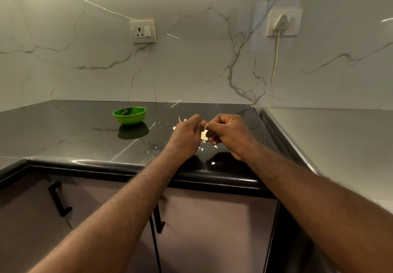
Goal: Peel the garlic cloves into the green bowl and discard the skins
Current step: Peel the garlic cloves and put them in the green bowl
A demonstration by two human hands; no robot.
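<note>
1. A garlic clove is being held just above the black countertop, between two hands brought together until they are touching.
2. The left hand is being kept curled round the clove, its fingers pressed together. Most of the clove is being hidden by them, with only a pale patch showing.
3. The same clove is being pinched at its upper end by the thumb and forefinger of the right hand, where a pale flake is showing. A strip of skin is judged to be in the course of being pulled away.
4. The green bowl is standing upright on the countertop to the left, well apart from the hands. Whether any peeled cloves are lying in it cannot be told, as its inside is being seen only at a shallow angle.
5. Loose skins are lying scattered on the countertop under and around the hands, so some peeling is judged to be done.
6. The task is judged to be under way, not finished. This clove is not yet being dropped into the bowl, and the skins are not yet being gathered or discarded. No unpeeled cloves are being seen elsewhere.
</note>
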